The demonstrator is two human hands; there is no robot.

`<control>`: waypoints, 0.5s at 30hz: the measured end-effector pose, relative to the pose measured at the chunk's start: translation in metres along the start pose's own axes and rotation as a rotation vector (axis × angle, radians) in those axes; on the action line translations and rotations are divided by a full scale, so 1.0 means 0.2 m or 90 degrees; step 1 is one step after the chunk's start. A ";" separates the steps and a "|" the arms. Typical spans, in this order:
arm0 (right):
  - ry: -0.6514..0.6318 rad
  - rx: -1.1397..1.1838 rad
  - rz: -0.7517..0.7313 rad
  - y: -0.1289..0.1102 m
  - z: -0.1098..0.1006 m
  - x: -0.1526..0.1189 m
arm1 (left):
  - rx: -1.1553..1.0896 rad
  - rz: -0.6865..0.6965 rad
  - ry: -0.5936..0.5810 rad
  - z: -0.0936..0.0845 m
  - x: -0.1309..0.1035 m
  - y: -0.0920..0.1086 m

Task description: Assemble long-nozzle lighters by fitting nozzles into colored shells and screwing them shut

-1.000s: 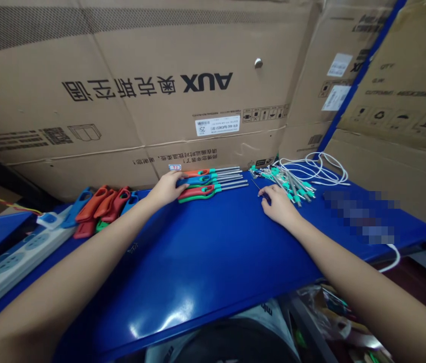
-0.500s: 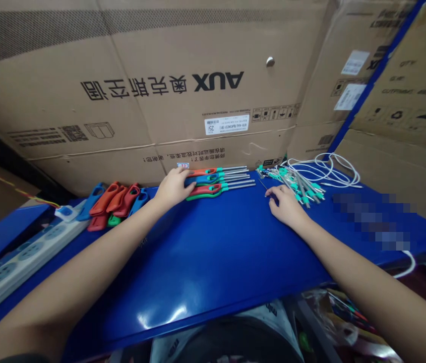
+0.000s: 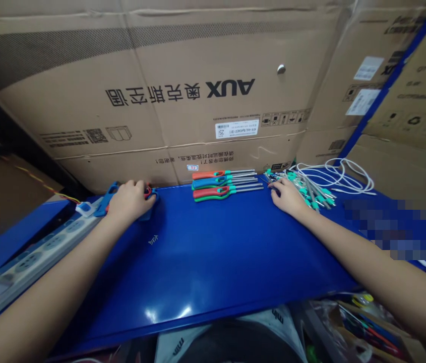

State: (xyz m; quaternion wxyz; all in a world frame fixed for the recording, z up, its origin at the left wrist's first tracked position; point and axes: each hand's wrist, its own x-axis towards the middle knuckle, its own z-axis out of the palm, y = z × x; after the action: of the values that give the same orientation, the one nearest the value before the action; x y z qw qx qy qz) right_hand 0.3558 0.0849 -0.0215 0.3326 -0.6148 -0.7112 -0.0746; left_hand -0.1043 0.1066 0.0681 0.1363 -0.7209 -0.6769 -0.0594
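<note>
My left hand [image 3: 127,200] lies over the pile of coloured plastic lighter handles [image 3: 112,193], its fingers curled down round a red one. The palm hides most of the pile. My right hand [image 3: 288,195] is closed in a pinch around a thin dark rod-like tool [image 3: 274,188], mostly hidden by the fingers. It rests at the left edge of a heap of metal lighter tubes with green ends [image 3: 313,191]. Between my hands, several long-nosed lighters [image 3: 213,193] with red, blue and green handles lie side by side, their metal tubes pointing right.
Cardboard [image 3: 182,126] stands behind the blue tabletop [image 3: 213,252]. A white power strip [image 3: 46,247] runs along the left side. A coiled white cable [image 3: 349,176] lies behind the tubes. At the lower right, under the table edge, is an open box of coloured items [image 3: 375,333].
My left hand has left the row of lighters and moved left onto the handle pile. My right hand stays by the tubes, the tool now less visible. The view has shifted slightly.
</note>
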 end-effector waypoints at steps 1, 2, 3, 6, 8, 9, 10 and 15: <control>0.012 -0.003 -0.002 -0.01 0.01 0.02 | 0.003 -0.018 -0.011 0.00 -0.01 -0.02; 0.027 -0.007 -0.002 -0.02 0.01 0.03 | 0.007 -0.033 -0.022 0.00 -0.02 -0.04; 0.043 -0.009 0.000 -0.02 0.02 0.04 | 0.014 -0.043 -0.032 0.01 -0.03 -0.05; 0.088 -0.006 0.010 -0.04 0.02 0.07 | 0.040 -0.065 -0.044 0.01 -0.04 -0.07; 0.105 0.002 0.011 -0.05 0.02 0.08 | 0.056 -0.072 -0.046 0.02 -0.04 -0.08; 0.111 0.007 0.009 -0.05 0.02 0.08 | 0.062 -0.071 -0.049 0.02 -0.03 -0.09; 0.116 0.012 0.007 -0.05 0.02 0.08 | 0.067 -0.069 -0.055 0.02 -0.03 -0.09; 0.142 0.044 -0.014 -0.04 0.01 0.08 | 0.073 -0.045 -0.077 0.02 -0.01 -0.07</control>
State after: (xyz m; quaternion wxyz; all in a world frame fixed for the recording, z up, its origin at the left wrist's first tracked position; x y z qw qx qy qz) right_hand 0.3472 0.0970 -0.0116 0.4302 -0.5826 -0.6787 -0.1217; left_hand -0.1184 0.1066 0.0648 0.1339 -0.6897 -0.7113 0.0185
